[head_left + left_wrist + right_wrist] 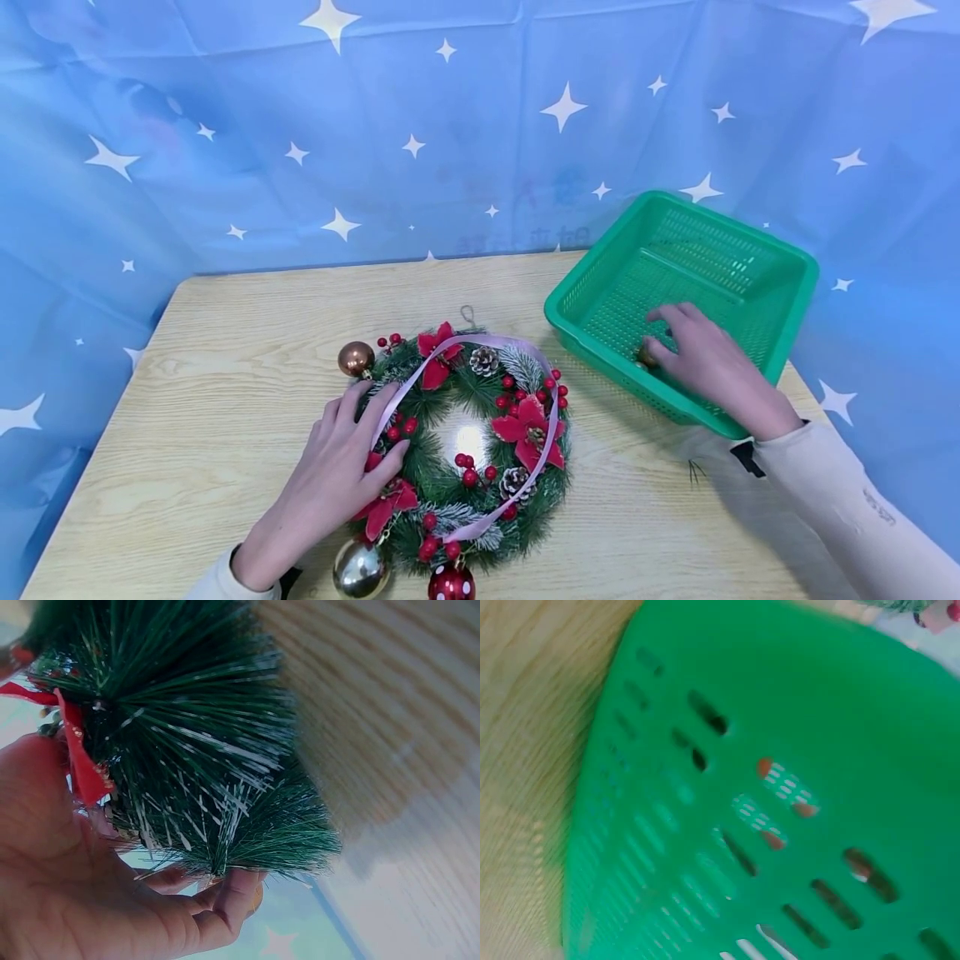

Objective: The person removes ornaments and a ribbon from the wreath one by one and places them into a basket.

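Observation:
A green Christmas wreath lies on the table, trimmed with red flowers, berries, pinecones and a pale purple ribbon. My left hand grips its left side; the left wrist view shows the thumb by a red petal and fingers bent around the needles. My right hand reaches into a green plastic basket, thumb and index finger apart. Close to its thumb sits a small brownish-gold ball, partly covered. In the right wrist view the basket wall hides that hand.
Around the wreath's left and near edges are a bronze ball ornament, a shiny gold one and a red one with white dots. Loose dark needles lie on the wooden table. A blue starred cloth hangs behind.

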### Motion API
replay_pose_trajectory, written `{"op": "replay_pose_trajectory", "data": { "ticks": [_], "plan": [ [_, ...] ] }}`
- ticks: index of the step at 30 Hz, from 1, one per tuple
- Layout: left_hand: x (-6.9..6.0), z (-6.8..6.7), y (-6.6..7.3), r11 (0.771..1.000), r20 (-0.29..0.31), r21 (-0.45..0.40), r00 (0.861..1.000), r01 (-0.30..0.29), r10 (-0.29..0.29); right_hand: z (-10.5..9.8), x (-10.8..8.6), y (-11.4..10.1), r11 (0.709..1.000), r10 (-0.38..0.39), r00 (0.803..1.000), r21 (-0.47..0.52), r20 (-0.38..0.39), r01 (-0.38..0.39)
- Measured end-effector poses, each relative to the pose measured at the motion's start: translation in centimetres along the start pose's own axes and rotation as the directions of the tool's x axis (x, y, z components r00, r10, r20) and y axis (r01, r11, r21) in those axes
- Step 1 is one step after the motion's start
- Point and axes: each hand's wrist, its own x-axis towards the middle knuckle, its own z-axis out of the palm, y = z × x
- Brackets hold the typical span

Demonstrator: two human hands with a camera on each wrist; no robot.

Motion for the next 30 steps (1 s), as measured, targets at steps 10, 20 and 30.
{"op": "replay_pose_trajectory", "data": {
  "ticks": [10, 20, 30],
  "plan": [
    [-0.1, 0.0, -0.1, 1.000, 0.000, -0.006, 1.000, 0.002, -0.002, 0.3, -1.6, -2.4, 0.988, -0.115, 0.956, 0.065, -0.270, 0.137],
    [-0.3, 0.1, 0.2, 0.999, 0.006, -0.012, 0.999, 0.036, -0.036, 1.2, -2.9, -5.7, 0.930, -0.317, 0.847, 0.035, -0.427, 0.366],
    [-0.4, 0.3, 0.6, 0.998, -0.013, -0.029, 0.998, 0.054, -0.054, 4.7, -4.8, -8.5, 0.864, -0.404, 0.851, 0.167, -0.335, 0.475]
  ]
}}
